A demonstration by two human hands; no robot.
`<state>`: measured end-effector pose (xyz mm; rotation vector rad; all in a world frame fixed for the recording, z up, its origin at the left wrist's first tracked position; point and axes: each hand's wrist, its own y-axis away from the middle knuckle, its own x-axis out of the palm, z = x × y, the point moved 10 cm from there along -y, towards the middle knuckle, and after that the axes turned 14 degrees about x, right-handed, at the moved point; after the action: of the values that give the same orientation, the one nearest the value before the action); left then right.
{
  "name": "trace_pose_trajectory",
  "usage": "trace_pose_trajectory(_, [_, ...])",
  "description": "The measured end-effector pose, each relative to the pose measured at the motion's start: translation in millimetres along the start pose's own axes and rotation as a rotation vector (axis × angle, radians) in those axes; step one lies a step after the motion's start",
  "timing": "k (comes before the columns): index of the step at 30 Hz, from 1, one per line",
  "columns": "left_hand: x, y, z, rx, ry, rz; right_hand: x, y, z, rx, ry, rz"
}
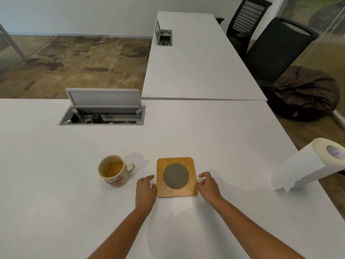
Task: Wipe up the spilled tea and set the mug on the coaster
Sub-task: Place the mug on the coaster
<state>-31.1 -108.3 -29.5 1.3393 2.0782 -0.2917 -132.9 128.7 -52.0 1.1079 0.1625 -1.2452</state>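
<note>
A square wooden coaster (177, 191) with a round woven metal inset lies flat on the white table (56, 184). My left hand (145, 189) rests against its left edge and my right hand (207, 186) against its right edge, fingers touching the wood on both sides. A cream mug (114, 172) with red marks stands upright to the left of the coaster, holding brown tea, its handle pointing right. No spilled tea shows on the table surface.
A paper towel roll (306, 165) lies at the table's right edge with a torn sheet hanging loose. An open cable box (102, 113) with plugs sits behind the mug. A second white table (196, 62), black chairs (276, 47) and a dark beanbag (306, 94) stand beyond.
</note>
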Motion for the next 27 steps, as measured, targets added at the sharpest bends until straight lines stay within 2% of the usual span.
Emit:
trace_pose_trajectory(6, [-70.6,10.1,-39.4,0.338,-0.014,-0.282,28.1,18.1,44.2,-0.116,-0.015,0.086])
trace_pose_trajectory(10, [-109.4,11.4,-45.4,0.471,-0.161,-0.321,55.4,35.4,83.6,-0.2,-0.018,0.143])
trace_pose_trajectory(12, [-121.7,3.5,-33.3,0.436,-0.258,-0.293,72.1,46.0,105.5,-0.257,0.02,0.178])
trace_pose_trajectory(15, [-135.5,-7.8,1.4,0.241,-0.291,-0.257,102.3,65.6,139.2,-0.355,0.085,0.276])
trace_pose_trajectory(18, [-139.0,-7.3,33.0,0.109,-0.168,-0.28,123.2,78.8,165.7,-0.401,0.143,0.325])
trace_pose_trajectory(23, [-132.0,0.3,61.6,0.037,0.099,-0.35,137.9,84.9,186.1,-0.419,0.216,0.354])
trace_pose_trajectory(27, [-126.0,-6.5,69.6,0.013,0.189,-0.321,145.9,81.2,186.7,-0.396,0.261,0.412])
